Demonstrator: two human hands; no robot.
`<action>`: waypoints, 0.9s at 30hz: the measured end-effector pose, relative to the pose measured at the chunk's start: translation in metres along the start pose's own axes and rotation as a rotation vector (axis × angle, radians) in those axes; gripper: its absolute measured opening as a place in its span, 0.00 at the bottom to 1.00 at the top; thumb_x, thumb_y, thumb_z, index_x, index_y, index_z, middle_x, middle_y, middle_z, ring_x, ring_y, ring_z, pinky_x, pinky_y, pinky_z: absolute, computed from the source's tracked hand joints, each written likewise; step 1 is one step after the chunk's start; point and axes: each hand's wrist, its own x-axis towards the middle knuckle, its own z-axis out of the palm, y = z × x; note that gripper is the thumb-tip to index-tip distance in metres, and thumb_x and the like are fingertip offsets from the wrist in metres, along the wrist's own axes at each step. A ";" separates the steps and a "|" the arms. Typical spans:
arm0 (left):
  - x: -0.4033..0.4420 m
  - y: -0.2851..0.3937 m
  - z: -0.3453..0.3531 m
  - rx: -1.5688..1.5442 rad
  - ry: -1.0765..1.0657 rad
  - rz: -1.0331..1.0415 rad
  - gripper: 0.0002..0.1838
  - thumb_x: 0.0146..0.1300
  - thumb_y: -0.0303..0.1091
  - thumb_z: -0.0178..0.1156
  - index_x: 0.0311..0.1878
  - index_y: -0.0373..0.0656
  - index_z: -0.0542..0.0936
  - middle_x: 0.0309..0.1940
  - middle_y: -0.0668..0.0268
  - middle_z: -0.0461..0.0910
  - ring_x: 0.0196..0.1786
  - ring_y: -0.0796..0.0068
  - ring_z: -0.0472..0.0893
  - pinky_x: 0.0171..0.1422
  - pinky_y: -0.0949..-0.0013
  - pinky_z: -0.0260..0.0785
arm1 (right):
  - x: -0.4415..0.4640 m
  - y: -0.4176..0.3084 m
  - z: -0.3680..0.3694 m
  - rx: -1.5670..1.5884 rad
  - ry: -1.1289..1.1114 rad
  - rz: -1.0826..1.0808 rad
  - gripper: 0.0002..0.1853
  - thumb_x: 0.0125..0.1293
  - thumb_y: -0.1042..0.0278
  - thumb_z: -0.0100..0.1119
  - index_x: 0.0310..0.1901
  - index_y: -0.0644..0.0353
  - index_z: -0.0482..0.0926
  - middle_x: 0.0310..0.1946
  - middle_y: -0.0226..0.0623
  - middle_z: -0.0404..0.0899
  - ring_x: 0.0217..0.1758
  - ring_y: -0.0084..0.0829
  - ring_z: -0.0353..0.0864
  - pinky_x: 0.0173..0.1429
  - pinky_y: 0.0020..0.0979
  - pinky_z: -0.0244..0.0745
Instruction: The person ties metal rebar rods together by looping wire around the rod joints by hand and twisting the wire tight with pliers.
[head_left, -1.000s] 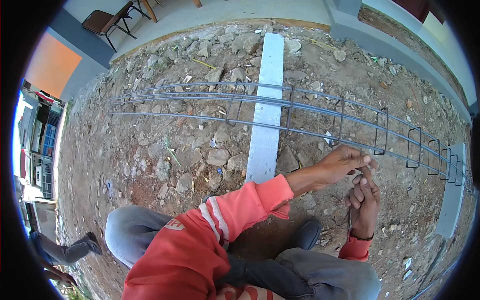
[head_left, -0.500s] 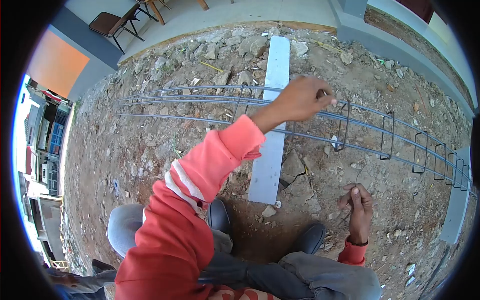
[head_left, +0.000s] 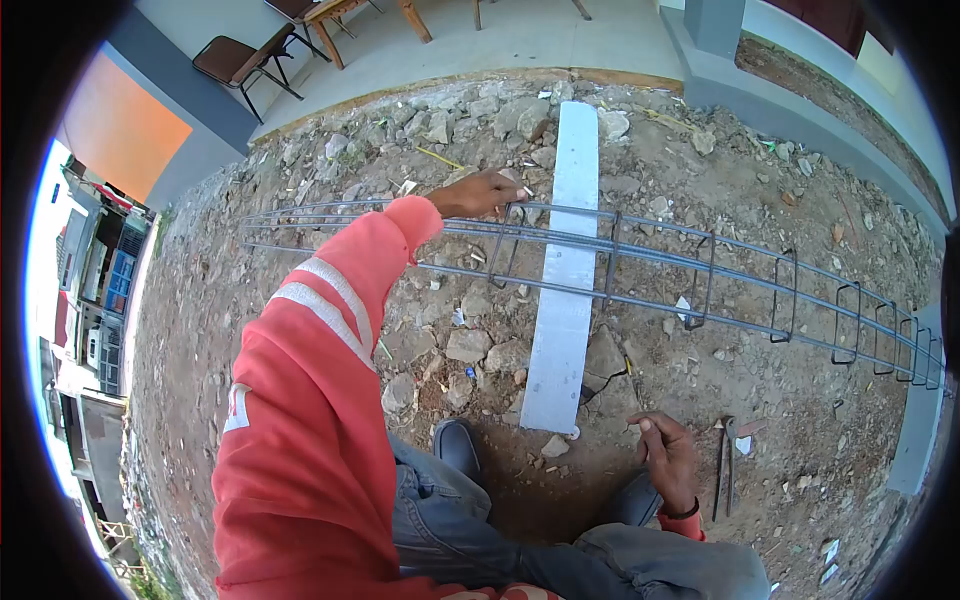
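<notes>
My left hand [head_left: 485, 194] reaches across to the far side of a long rebar cage [head_left: 660, 250]. Its fingers close at the top corner of a square wire stirrup [head_left: 500, 250], where the stirrup meets the far bar. Several more stirrups, such as this one [head_left: 609, 258], hang around the bars toward the right. Near my knees, my right hand [head_left: 668, 460] is raised with thumb and finger pinched on what looks like a thin wire. Beside it on the dirt lies a pair of dark pincers [head_left: 726, 465].
Under the cage lie a pale board [head_left: 560, 350] and, far right, a second board [head_left: 915, 430]. Broken stones [head_left: 468, 345] litter the ground. A chair [head_left: 245, 62] and wooden table [head_left: 345, 12] stand on the porch behind. My shoe [head_left: 457, 450] is close to the board.
My left hand has moved left along the cage, from around the middle stirrup to the one left of the board. My right hand has shifted left, uncovering the pincers. The view has tilted slightly.
</notes>
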 end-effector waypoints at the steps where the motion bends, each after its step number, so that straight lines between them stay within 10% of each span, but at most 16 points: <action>1: 0.005 -0.005 -0.002 -0.016 0.000 0.003 0.32 0.75 0.60 0.52 0.52 0.35 0.84 0.43 0.58 0.83 0.39 0.68 0.78 0.50 0.61 0.72 | -0.003 -0.003 0.003 -0.036 -0.054 -0.009 0.13 0.79 0.66 0.53 0.45 0.65 0.85 0.17 0.25 0.69 0.20 0.14 0.65 0.26 0.23 0.60; 4: 0.011 -0.013 -0.004 -0.022 -0.072 -0.007 0.27 0.72 0.56 0.61 0.39 0.36 0.86 0.26 0.70 0.75 0.32 0.77 0.70 0.38 0.66 0.65 | -0.009 0.002 0.002 -0.043 -0.082 0.026 0.13 0.79 0.66 0.52 0.45 0.65 0.85 0.16 0.24 0.69 0.20 0.14 0.65 0.26 0.23 0.60; 15: 0.022 -0.016 -0.012 -0.143 -0.159 -0.053 0.22 0.67 0.48 0.69 0.53 0.39 0.87 0.42 0.64 0.84 0.46 0.73 0.79 0.50 0.66 0.73 | 0.016 0.034 -0.010 0.027 0.229 0.044 0.11 0.75 0.66 0.57 0.42 0.64 0.83 0.18 0.26 0.74 0.21 0.16 0.71 0.28 0.23 0.65; 19: 0.018 0.030 -0.019 0.216 0.018 -0.024 0.22 0.59 0.42 0.73 0.55 0.43 0.86 0.48 0.58 0.85 0.50 0.63 0.82 0.56 0.62 0.73 | 0.027 0.042 -0.020 -0.003 0.267 0.038 0.11 0.75 0.66 0.57 0.42 0.66 0.84 0.20 0.28 0.75 0.23 0.17 0.72 0.30 0.24 0.67; 21: 0.012 0.089 0.002 0.498 0.429 0.303 0.17 0.61 0.41 0.71 0.49 0.41 0.86 0.43 0.55 0.86 0.47 0.60 0.84 0.54 0.62 0.75 | 0.035 0.040 -0.023 0.043 0.307 0.029 0.11 0.74 0.65 0.59 0.41 0.65 0.85 0.20 0.27 0.75 0.23 0.16 0.71 0.30 0.24 0.65; 27: 0.001 0.207 0.106 0.212 0.017 0.534 0.18 0.68 0.46 0.63 0.43 0.38 0.87 0.37 0.53 0.86 0.39 0.55 0.85 0.49 0.57 0.77 | 0.067 0.021 -0.021 0.030 0.507 -0.227 0.10 0.71 0.66 0.65 0.45 0.64 0.87 0.19 0.25 0.71 0.24 0.15 0.67 0.31 0.24 0.63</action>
